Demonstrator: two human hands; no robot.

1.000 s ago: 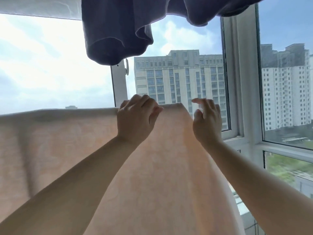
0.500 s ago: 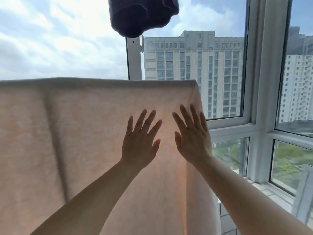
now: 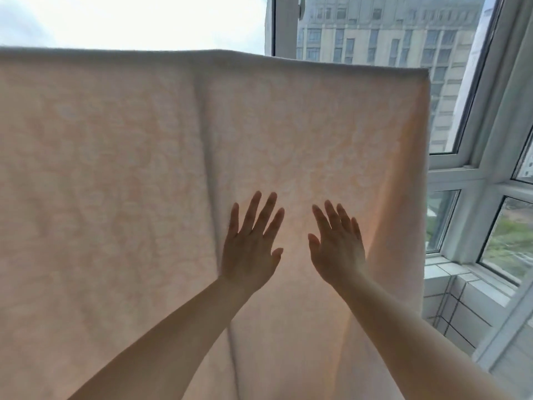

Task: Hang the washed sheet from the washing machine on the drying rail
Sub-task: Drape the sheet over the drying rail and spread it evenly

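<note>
The sheet (image 3: 121,180) is up, folded over the rail along its top edge, well above the fingertips, and it hangs as one broad panel that runs out of view to the left and below. The rail itself is hidden under the fold, so I cannot see it directly. By my reading the hanging proper is done; what is left looks like smoothing only.

Left hand (image 3: 249,249) is flat on the cloth, fingers straight and spread, gripping nothing. Right hand (image 3: 337,249) is the same, fingers straight and fanned, palm toward the fabric, just beside the left with a gap of lit cloth between the thumbs. Whether the palms press or only brush, I cannot tell.

A long crease (image 3: 212,180) drops down the cloth just left of the left fingers, and a softer fold falls right of the right fingers, toward the sheet's free edge. Those probably want stroking out.

Count: one sheet, two hands, both bare-armed. Beyond the right fingers, the window (image 3: 473,168) shows one building (image 3: 375,33) plainly.
</note>
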